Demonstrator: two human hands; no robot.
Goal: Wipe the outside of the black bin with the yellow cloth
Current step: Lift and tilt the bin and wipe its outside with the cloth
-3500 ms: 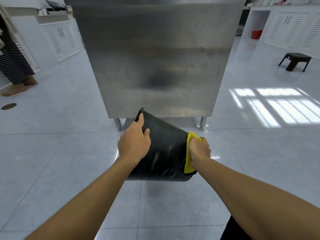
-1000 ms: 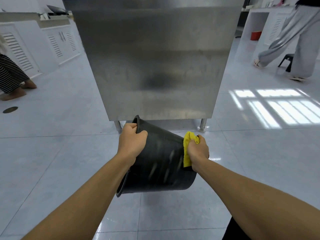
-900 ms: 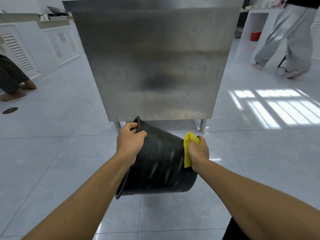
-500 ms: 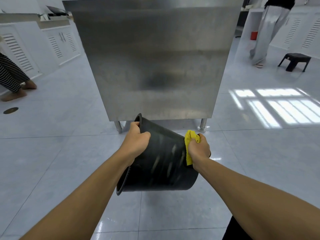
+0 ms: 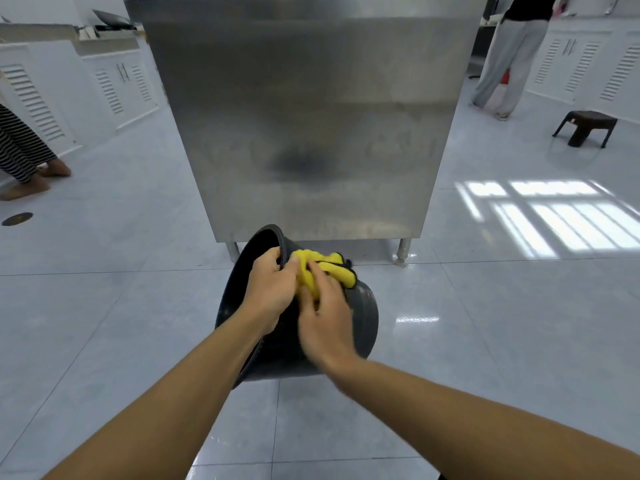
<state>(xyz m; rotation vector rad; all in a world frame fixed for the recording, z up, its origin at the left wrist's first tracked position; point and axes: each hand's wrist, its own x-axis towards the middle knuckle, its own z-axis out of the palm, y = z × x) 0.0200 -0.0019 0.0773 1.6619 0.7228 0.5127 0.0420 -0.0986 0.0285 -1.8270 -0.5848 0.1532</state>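
The black bin (image 5: 363, 320) lies tilted on the tiled floor, its open mouth turned left and its base to the right. My left hand (image 5: 270, 289) grips the bin's rim near the top. The yellow cloth (image 5: 325, 268) is bunched on the bin's upper side. My right hand (image 5: 325, 317) presses on the cloth with its fingers spread over it, right beside my left hand. The hand is motion-blurred. Both forearms hide much of the bin's near side.
A tall stainless steel cabinet (image 5: 311, 116) on short legs stands just behind the bin. A dark stool (image 5: 585, 128) sits far right. One person (image 5: 505, 53) stands at the back right, another (image 5: 24, 157) at the left edge. White cabinets line both walls.
My right hand has slid the yellow cloth from the bin's base end up and left along the side, close to my left hand at the rim. The bin has tipped slightly.
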